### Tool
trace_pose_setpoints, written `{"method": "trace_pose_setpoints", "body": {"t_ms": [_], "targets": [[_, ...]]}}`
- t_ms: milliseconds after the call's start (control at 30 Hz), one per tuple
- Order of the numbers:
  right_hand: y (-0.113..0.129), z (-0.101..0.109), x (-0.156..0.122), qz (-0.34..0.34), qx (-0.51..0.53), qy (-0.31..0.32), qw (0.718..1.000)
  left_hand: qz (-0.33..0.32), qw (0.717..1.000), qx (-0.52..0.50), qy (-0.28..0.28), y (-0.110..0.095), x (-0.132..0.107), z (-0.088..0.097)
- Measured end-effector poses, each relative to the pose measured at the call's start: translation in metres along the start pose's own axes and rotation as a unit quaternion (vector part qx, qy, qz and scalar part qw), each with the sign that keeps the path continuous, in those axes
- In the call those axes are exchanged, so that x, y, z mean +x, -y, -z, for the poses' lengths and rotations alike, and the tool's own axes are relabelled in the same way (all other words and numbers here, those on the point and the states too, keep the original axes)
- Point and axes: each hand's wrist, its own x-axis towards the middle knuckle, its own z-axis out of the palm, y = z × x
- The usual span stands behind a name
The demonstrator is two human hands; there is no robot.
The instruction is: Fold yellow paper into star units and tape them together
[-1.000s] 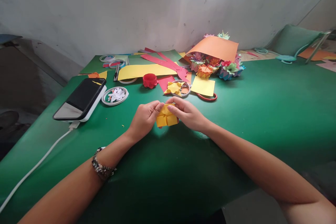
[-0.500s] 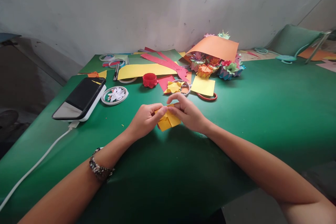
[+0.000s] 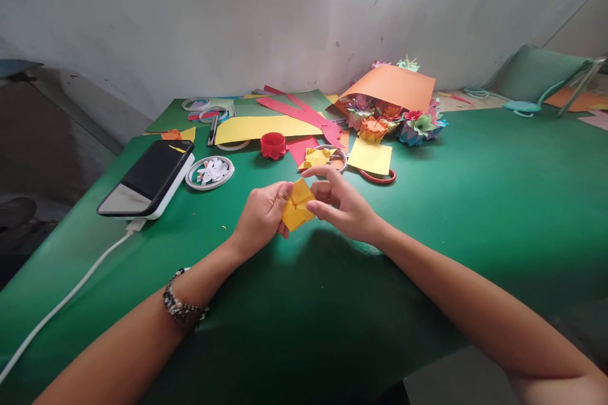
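Observation:
A folded yellow paper piece [image 3: 295, 207] is tilted up above the green table, its creased flaps meeting near the middle. My left hand [image 3: 260, 215] is closed on its left side, thumb in front and fingers behind. Against the paper's right edge rests the thumb of my right hand [image 3: 342, 205]. That hand's index finger arches above and its fingers are apart, with a gap to the thumb. Just beyond lie another folded yellow paper piece [image 3: 317, 157] by a tape ring, a yellow paper square [image 3: 370, 156] and red-handled scissors [image 3: 380, 178] partly under it.
At left are a phone [image 3: 147, 174] on a white block with a cable [image 3: 71, 291], and a tape ring [image 3: 190, 177] holding white scraps. Farther back are a red paper cup shape [image 3: 273, 145], a yellow strip [image 3: 266, 131], paper flowers [image 3: 418, 126] and an orange sheet [image 3: 394, 88].
The yellow folded paper has turned and tilted up in my left hand. My right hand has loosened its pinch and moved slightly right, its fingers spreading.

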Motion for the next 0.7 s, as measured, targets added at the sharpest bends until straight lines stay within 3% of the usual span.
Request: {"method": "trace_pose_setpoints", "body": {"t_ms": [200,333,400,467,567,633,700], "targets": [[-0.001,0.001,0.001,-0.021,-0.005,-0.032,0.999,0.007,0.995,-0.098,0.034,0.001,0.004,0.004],[0.001,0.004,0.001,-0.029,0.031,-0.059,0.997,0.048,0.980,-0.175,0.082,0.002,0.008,0.007],[0.001,0.004,0.001,-0.040,0.028,-0.063,0.997,0.065,0.979,-0.179,0.080,0.001,0.009,0.007],[0.000,0.005,0.001,-0.040,-0.023,-0.068,0.997,0.065,0.981,-0.176,0.054,0.001,0.010,0.007],[0.001,0.006,0.000,0.017,-0.165,-0.106,0.980,0.050,0.987,-0.148,0.031,-0.001,0.010,0.008],[0.002,0.007,-0.001,0.065,-0.220,-0.119,0.966,0.046,0.991,-0.120,0.041,-0.001,0.009,0.010],[0.004,0.010,-0.001,0.081,-0.209,-0.095,0.970,0.050,0.992,-0.092,0.065,-0.002,0.009,0.012]]}}
